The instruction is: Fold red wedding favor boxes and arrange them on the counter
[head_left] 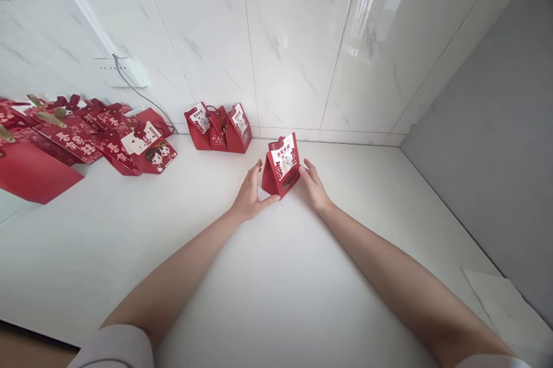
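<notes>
A small red gift box (281,166) with a white picture label stands upright on the white table (276,276), near the back wall. My left hand (250,194) cups its left side, thumb along the lower front edge. Fingertips of my right hand (314,186) rest against the box's right side. Both hands touch the box, which stays on the table.
Three similar red boxes (219,126) stand in a row against the tiled wall, left of my hands. A heap of red boxes and bags (90,137) lies at far left under a wall socket with a cable (129,73). A white sheet (501,304) lies at right.
</notes>
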`<state>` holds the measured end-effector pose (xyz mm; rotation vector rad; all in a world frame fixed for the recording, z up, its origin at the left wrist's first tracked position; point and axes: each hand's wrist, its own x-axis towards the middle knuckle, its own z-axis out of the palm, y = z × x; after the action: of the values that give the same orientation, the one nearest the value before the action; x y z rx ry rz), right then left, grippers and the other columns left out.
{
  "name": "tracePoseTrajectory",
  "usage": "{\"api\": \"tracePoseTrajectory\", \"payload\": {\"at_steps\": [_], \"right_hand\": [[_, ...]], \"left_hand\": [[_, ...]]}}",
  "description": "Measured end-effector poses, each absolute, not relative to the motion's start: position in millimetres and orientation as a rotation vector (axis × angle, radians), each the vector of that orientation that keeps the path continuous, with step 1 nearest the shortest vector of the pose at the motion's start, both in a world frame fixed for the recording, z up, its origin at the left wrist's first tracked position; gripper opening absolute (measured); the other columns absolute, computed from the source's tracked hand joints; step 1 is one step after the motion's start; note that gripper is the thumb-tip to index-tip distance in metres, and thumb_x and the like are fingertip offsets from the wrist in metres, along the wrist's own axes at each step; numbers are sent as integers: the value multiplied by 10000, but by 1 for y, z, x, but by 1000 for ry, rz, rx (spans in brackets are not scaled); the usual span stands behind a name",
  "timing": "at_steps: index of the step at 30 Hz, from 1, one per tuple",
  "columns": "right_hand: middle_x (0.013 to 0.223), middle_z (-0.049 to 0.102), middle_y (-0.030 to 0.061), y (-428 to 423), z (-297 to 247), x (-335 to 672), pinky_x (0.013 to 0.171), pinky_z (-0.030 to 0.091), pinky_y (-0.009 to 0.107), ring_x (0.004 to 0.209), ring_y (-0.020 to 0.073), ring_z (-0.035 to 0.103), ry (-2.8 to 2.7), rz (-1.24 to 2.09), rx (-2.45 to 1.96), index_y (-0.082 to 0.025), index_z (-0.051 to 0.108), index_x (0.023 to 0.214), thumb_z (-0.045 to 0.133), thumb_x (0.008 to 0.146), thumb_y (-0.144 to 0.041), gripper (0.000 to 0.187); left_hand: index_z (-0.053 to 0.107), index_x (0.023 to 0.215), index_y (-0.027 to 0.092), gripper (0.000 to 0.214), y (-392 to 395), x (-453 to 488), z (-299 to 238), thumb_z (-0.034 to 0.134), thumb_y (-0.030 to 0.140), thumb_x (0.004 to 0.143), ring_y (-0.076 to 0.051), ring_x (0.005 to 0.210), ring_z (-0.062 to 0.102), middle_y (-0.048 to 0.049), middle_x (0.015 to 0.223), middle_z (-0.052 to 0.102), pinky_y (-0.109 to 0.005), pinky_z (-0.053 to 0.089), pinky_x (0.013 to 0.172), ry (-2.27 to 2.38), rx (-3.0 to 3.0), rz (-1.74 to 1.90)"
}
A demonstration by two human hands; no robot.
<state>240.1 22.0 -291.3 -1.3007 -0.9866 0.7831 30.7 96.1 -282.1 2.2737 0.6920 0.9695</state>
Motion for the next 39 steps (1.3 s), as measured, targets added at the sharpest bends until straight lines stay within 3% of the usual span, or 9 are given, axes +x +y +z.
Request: {"api": "tracePoseTrajectory", "payload": {"at_steps": [4,7,10,14,18,23,27,34,39], "right_hand": [[1169,652,93,20,-294,241,1022,435,487,1019,253,639,-983,775,-1269,-258,346,1420,424,914,-658,650],[1394,501,116,13,-291,235,1097,380,469,1220,256,536,-1177,625,-1174,-256,361,1418,510,892,-624,658],[1508,398,103,10,-290,228,1131,360,453,1353,264,432,-1437,720,-1046,-268,292,1474,660,822,-562,804],[1380,566,91,11,-291,224,1106,407,448,1260,261,539,-1416,885,-1049,-229,417,1399,763,752,-488,778],[1298,634,94,9,-292,222,1024,488,447,1165,272,616,-1040,1061,-996,-197,569,1218,703,795,-504,540],[1199,679,109,-3,-285,210,840,580,444,1037,296,675,-686,1198,-1005,-191,602,1116,638,820,-518,443],[1328,597,84,-18,-273,191,925,541,441,1179,274,601,-697,1049,-901,-234,551,1152,618,853,-496,403],[1325,588,75,-58,-247,155,1036,476,443,1223,264,559,-1131,1128,-750,-266,515,1225,737,800,-405,500],[1376,568,44,-90,-237,136,1049,477,448,1253,262,551,-1267,1460,-641,-298,494,1271,663,856,-465,478]], "left_hand": [[358,1451,205,723,102,33,-281,611,527,855,-318,1344,431,-148,1443,451,-472,345,1131,757,1993,1160],[517,1331,187,544,108,32,-279,423,557,944,-287,1272,512,-120,1343,569,-432,389,1100,759,1791,1139],[587,1257,177,520,110,30,-280,416,558,947,-284,1273,516,-104,1318,603,-423,361,1119,832,1807,1025],[582,1265,191,506,104,27,-280,530,534,896,-270,1298,493,-92,1350,581,-402,342,1135,798,1948,914],[581,1253,195,555,90,26,-275,607,560,836,-273,1226,556,-86,1307,618,-394,421,1063,822,1788,765],[594,1180,186,612,62,35,-264,639,642,775,-287,1164,599,-118,1269,639,-419,456,1014,1032,1453,799],[473,1324,216,732,37,38,-255,663,641,759,-287,1113,636,-141,1349,583,-453,505,966,963,1134,796],[518,1329,239,538,-23,-13,-222,547,540,885,-280,1291,528,-89,1427,530,-431,490,1045,857,952,954],[525,1318,300,615,-104,-82,-200,736,464,764,-334,1178,611,-88,1353,592,-482,546,956,1175,1126,1030]]}}
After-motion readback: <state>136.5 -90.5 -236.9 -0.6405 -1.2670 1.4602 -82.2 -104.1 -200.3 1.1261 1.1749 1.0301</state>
